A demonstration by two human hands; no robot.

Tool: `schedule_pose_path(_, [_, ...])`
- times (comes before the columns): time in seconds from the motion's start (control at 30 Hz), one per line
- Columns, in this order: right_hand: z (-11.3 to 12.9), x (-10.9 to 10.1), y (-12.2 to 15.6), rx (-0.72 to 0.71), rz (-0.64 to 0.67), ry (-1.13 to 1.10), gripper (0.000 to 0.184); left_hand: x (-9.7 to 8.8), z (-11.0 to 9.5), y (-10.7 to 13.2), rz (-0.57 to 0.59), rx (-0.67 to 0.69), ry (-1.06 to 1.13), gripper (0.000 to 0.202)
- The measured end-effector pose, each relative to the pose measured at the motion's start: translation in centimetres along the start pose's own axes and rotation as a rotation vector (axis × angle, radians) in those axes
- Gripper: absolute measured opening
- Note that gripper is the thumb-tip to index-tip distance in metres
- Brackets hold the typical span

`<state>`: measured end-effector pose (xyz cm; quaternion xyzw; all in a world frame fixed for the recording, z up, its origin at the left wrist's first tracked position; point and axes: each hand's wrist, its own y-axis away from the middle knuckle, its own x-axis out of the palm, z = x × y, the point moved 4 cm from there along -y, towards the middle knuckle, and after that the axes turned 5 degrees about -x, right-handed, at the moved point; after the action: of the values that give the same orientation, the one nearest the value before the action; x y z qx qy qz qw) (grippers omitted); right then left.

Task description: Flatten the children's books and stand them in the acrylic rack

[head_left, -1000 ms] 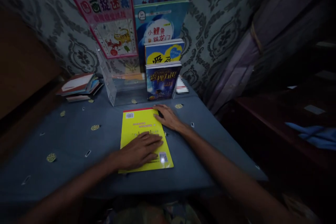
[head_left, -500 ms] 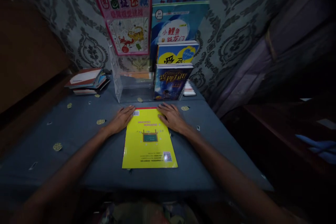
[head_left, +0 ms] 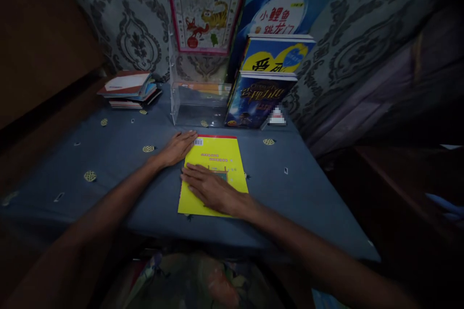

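A yellow book [head_left: 217,154] lies flat, back cover up, on the blue-covered table [head_left: 119,183]. My left hand [head_left: 177,148] rests with fingers stretched out at the book's top left corner. My right hand [head_left: 208,189] lies flat on the lower middle of the cover, fingers spread and pointing left. Neither hand grips anything.
A clear acrylic stand [head_left: 188,101] at the back holds upright books: a pink one [head_left: 206,9], a blue one [head_left: 279,14], a yellow-blue one [head_left: 275,55] and a dark one [head_left: 257,101]. A stack of books [head_left: 128,89] lies back left. The table's right edge drops into shadow.
My right hand has slid from the book's top right corner down onto the middle of the cover. The left hand stays at the top left corner. The view shifted left.
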<state>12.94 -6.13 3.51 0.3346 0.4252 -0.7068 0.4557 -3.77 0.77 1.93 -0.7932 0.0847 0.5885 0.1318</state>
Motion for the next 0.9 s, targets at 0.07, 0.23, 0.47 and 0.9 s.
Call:
schedule_pose_path(0.07, [1.5, 0.5, 1.1, -0.038, 0.024, -0.022, 0.039, 0.0, 0.0, 0.0, -0.007, -0.001, 0.002, 0.051])
schedule_pose_path(0.23, [3.8, 1.0, 3.3, -0.072, 0.036, -0.062, 0.041, 0.2, 0.2, 0.0, -0.003, -0.006, -0.003, 0.053])
schedule_pose_path(0.47, [2.8, -0.8, 4.2, 0.071, 0.112, -0.059, 0.051, 0.3, 0.4, -0.1, 0.017, -0.023, -0.005, 0.055])
schedule_pose_path(0.9, [-12.1, -5.2, 6.1, 0.512, -0.118, 0.186, 0.053, 0.2, 0.2, -0.1, 0.007, -0.014, -0.038, 0.055])
